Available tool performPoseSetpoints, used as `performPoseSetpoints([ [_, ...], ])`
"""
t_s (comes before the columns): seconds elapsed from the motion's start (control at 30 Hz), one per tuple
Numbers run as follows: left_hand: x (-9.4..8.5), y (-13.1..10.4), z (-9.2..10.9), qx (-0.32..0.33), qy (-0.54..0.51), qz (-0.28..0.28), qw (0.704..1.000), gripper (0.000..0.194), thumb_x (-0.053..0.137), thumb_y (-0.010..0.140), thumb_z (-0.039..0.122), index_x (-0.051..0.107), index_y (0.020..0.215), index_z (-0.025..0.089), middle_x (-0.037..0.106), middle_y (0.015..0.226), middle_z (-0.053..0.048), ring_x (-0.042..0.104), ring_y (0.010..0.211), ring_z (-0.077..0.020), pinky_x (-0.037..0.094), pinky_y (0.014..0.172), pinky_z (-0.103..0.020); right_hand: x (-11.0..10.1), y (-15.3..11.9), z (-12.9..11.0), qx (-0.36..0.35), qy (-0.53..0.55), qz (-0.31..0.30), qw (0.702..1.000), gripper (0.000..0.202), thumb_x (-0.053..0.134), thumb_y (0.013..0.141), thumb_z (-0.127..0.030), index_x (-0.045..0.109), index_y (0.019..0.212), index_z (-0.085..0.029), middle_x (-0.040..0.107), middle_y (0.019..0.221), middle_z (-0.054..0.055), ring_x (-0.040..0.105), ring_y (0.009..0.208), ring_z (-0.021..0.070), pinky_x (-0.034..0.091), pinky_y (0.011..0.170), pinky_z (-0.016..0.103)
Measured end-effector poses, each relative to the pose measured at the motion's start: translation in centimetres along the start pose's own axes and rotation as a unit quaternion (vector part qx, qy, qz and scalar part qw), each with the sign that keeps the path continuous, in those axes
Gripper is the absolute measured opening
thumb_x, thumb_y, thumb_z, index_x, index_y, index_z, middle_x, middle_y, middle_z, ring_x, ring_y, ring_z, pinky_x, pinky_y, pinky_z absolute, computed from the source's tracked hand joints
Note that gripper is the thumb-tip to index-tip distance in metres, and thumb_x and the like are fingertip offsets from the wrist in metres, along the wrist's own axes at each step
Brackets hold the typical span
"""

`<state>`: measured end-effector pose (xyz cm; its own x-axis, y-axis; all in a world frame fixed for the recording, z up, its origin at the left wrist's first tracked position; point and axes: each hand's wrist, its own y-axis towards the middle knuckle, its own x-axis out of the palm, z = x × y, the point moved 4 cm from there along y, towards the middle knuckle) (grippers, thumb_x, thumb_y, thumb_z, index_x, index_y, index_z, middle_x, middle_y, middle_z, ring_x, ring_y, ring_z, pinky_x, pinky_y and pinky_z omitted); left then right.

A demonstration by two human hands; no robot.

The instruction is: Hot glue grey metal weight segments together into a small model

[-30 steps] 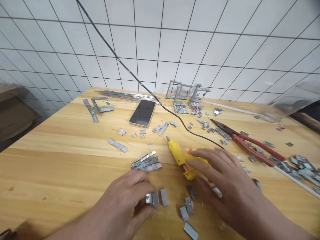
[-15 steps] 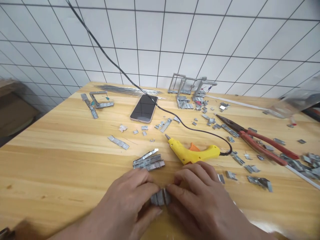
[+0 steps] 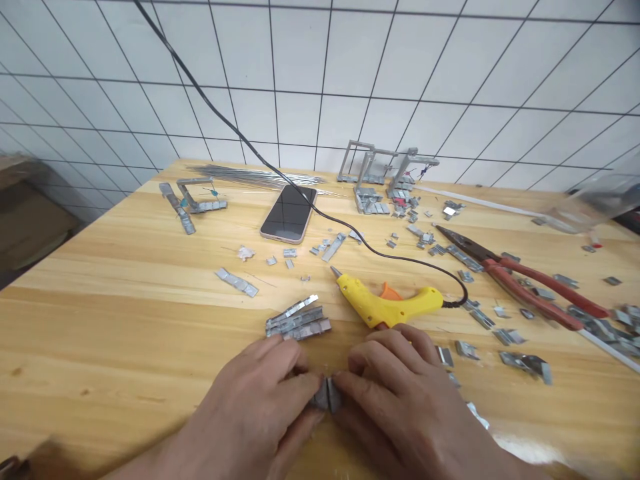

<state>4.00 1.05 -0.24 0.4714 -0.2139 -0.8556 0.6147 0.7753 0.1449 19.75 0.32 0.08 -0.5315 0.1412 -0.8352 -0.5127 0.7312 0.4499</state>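
Low at the centre, my left hand (image 3: 265,397) pinches a small grey metal piece (image 3: 321,397) between thumb and fingers. My right hand (image 3: 400,393) grips a second grey metal piece (image 3: 334,396). The two pieces meet edge to edge with a thin dark line between them; my fingers cover most of both. Just beyond my left hand lies a small stack of folded metal strips (image 3: 297,321). A yellow glue gun (image 3: 390,303) with an orange trigger lies beyond my right hand, nozzle pointing to the far left.
Red-handled pliers (image 3: 530,283) lie at the right among scattered metal bits (image 3: 510,335). A phone (image 3: 289,213), thin metal rods (image 3: 255,176) and small metal frames (image 3: 373,177) sit towards the tiled wall. A black cable (image 3: 350,230) crosses the table (image 3: 125,300) to the glue gun.
My left fingers have slid slightly right, towards the join, and cover more of the left metal piece. My right hand stays nearly still. The view has shifted a little.
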Motion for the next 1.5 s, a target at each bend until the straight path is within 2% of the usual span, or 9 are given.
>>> performPoseSetpoints([
  [0.3, 0.0, 0.3, 0.2, 0.015, 0.002, 0.003, 1.000, 0.018, 0.050, 0.086, 0.013, 0.061, 0.074, 0.020, 0.062, 0.080, -0.004, 0.055, 0.074, -0.0198, 0.045, 0.061, -0.029, 0.1, -0.1, -0.2, -0.004, -0.011, 0.007, 1.000, 0.010, 0.061, 0.087, -0.025, 0.065, 0.077, -0.023, 0.062, 0.073, -0.002, 0.052, 0.075, 0.0169, 0.033, 0.082, 0.036],
  [0.53, 0.2, 0.0, 0.1, 0.003, -0.011, 0.000, 1.000, 0.018, 0.052, 0.085, 0.012, 0.057, 0.070, 0.019, 0.061, 0.080, -0.003, 0.054, 0.075, -0.0194, 0.043, 0.061, -0.029, 0.2, 0.1, 0.0, -0.015, 0.022, 0.008, 1.000, 0.012, 0.060, 0.087, -0.021, 0.063, 0.076, -0.021, 0.061, 0.074, -0.002, 0.051, 0.073, 0.0161, 0.033, 0.079, 0.035],
  [0.73, 0.4, 0.0, 0.0, -0.004, -0.035, -0.002, 0.999, 0.019, 0.051, 0.086, 0.013, 0.059, 0.071, 0.019, 0.059, 0.079, -0.002, 0.054, 0.075, -0.0179, 0.044, 0.063, -0.028, 0.2, 0.4, -0.2, -0.005, 0.027, -0.016, 0.999, 0.016, 0.059, 0.087, -0.019, 0.062, 0.072, -0.020, 0.059, 0.072, -0.002, 0.049, 0.072, 0.0155, 0.034, 0.074, 0.034],
  [0.93, 0.6, -0.2, -0.1, -0.001, -0.047, -0.012, 0.999, 0.018, 0.050, 0.088, 0.013, 0.060, 0.075, 0.019, 0.057, 0.081, -0.003, 0.055, 0.076, -0.0181, 0.045, 0.064, -0.028, 0.3, 0.3, -0.4, -0.006, 0.018, -0.025, 1.000, 0.015, 0.061, 0.086, -0.019, 0.061, 0.071, -0.020, 0.060, 0.074, -0.002, 0.049, 0.073, 0.0153, 0.033, 0.077, 0.034],
  [1.03, 0.3, -0.2, -0.2, -0.022, -0.055, -0.036, 0.998, 0.011, 0.055, 0.084, 0.011, 0.062, 0.083, 0.020, 0.059, 0.086, -0.003, 0.057, 0.081, -0.0199, 0.048, 0.069, -0.031, 0.1, 0.2, -0.4, -0.002, 0.010, -0.008, 1.000, 0.014, 0.063, 0.085, -0.020, 0.062, 0.070, -0.020, 0.061, 0.072, -0.002, 0.048, 0.071, 0.0156, 0.032, 0.077, 0.035],
  [1.13, -0.5, -0.2, -0.3, -0.031, -0.068, -0.035, 0.997, 0.022, 0.060, 0.079, 0.010, 0.061, 0.097, 0.022, 0.062, 0.095, -0.002, 0.059, 0.089, -0.0203, 0.050, 0.077, -0.032, -0.3, 0.1, -0.4, 0.002, 0.021, 0.004, 1.000, 0.010, 0.068, 0.080, -0.021, 0.063, 0.071, -0.020, 0.062, 0.070, -0.002, 0.050, 0.070, 0.0157, 0.032, 0.077, 0.035],
  [1.23, -1.1, -0.2, -0.4, -0.028, -0.079, -0.026, 0.996, 0.028, 0.060, 0.080, 0.008, 0.060, 0.103, 0.023, 0.061, 0.100, -0.001, 0.059, 0.094, -0.0188, 0.049, 0.080, -0.030, -1.0, 0.1, -0.4, 0.001, 0.031, 0.029, 0.999, 0.004, 0.068, 0.079, -0.022, 0.066, 0.077, -0.020, 0.065, 0.073, -0.001, 0.051, 0.072, 0.0163, 0.032, 0.076, 0.035],
  [1.33, -1.0, -0.3, -0.6, -0.044, -0.087, -0.038, 0.995, 0.023, 0.060, 0.080, 0.008, 0.062, 0.098, 0.022, 0.060, 0.098, -0.002, 0.059, 0.091, -0.0188, 0.049, 0.077, -0.030, -1.2, 0.1, -0.2, 0.008, 0.025, 0.037, 0.999, 0.003, 0.066, 0.081, -0.022, 0.068, 0.080, -0.022, 0.065, 0.073, -0.001, 0.050, 0.070, 0.0164, 0.030, 0.075, 0.036],
  [1.5, -0.5, -0.3, -0.6, -0.053, -0.095, -0.050, 0.993, 0.017, 0.058, 0.082, 0.008, 0.064, 0.090, 0.021, 0.059, 0.090, -0.001, 0.058, 0.085, -0.0182, 0.047, 0.072, -0.029, -0.8, 0.2, 0.0, 0.017, 0.009, 0.015, 1.000, 0.010, 0.065, 0.082, -0.024, 0.066, 0.072, -0.022, 0.062, 0.069, -0.002, 0.048, 0.068, 0.0154, 0.030, 0.075, 0.035],
])
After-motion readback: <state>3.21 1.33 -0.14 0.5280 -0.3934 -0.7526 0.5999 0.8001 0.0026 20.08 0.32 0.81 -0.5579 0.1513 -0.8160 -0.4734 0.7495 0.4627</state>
